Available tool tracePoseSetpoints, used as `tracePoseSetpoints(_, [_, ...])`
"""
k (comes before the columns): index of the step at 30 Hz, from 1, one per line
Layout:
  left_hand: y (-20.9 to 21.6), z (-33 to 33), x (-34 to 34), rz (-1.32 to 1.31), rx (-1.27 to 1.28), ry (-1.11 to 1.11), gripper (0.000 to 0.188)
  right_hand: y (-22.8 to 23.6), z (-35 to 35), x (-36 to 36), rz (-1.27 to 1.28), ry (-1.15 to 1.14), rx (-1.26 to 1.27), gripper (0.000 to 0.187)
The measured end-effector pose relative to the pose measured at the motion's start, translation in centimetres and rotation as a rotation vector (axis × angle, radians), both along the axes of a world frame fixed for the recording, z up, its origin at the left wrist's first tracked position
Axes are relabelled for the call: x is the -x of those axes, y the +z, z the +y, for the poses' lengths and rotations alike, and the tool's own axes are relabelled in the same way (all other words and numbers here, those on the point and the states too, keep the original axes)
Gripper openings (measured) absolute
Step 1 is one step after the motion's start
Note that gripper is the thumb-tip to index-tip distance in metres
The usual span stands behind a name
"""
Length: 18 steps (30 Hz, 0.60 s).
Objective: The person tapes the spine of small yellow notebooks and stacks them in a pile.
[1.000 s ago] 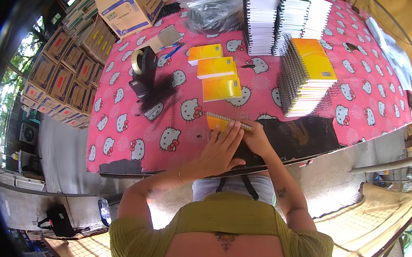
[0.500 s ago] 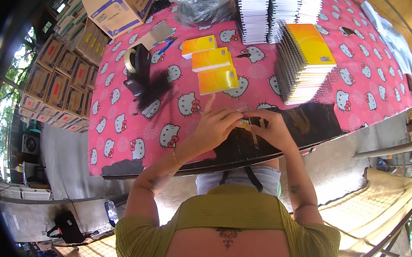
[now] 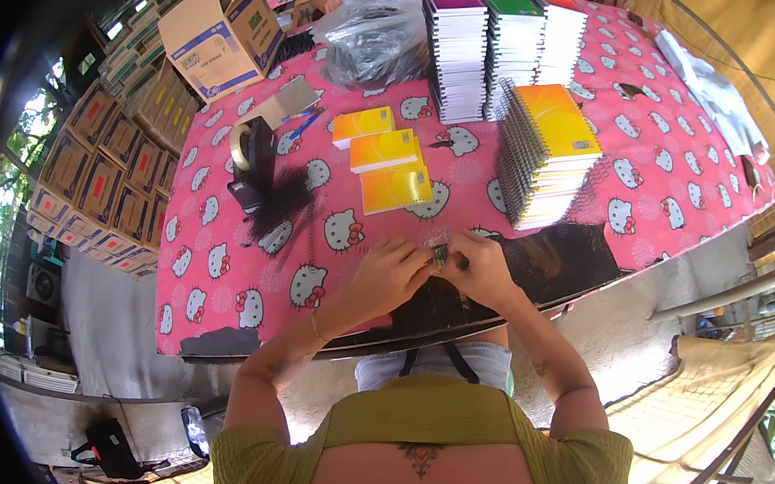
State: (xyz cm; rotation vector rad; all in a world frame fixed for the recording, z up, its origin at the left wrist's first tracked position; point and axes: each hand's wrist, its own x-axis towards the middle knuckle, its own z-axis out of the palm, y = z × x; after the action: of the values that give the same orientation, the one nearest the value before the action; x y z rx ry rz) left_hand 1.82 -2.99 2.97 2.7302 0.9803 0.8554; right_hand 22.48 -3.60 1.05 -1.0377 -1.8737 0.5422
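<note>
Over the near edge of the pink cartoon-cat table cover, my left hand and my right hand meet with fingers pinched together. Between the fingertips is a small dark and shiny piece, mostly hidden, whose kind I cannot make out. Just beyond my left hand lie three small yellow-orange notebooks, overlapping in a row. A pile of yellow spiral notebooks with black wire bindings stands beyond my right hand. Below my hands, a bare dark strip of tabletop shows.
A black tape dispenser stands left, beside a heap of black binding wires and blue pens. Farther back are a clear plastic bag, an open carton and tall notebook stacks. A co-worker's hand shows at the far side.
My view has tilted up, bringing the stack covers and a co-worker into sight. My left index finger, stretched out before, is now curled in. The yellow bit between my fingers no longer shows.
</note>
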Motion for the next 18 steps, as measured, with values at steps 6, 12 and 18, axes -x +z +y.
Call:
tracePoseSetpoints(6, [5.6,1.2,-1.1,-0.473,0.560,0.155,0.013,6.2,-3.0,1.0,0.181,-0.156,-0.072,0.041])
tracePoseSetpoints(12, [13.5,2.8,-6.7,-0.747,0.137,-0.266,0.022,12.2,-0.9,-4.1,0.542,-0.117,0.093,0.051])
tracePoseSetpoints(18, [7.2,9.9,-4.8,-0.607,0.208,-0.099,0.020,16.3,7.2,-13.9,0.132,-0.400,0.009,0.048])
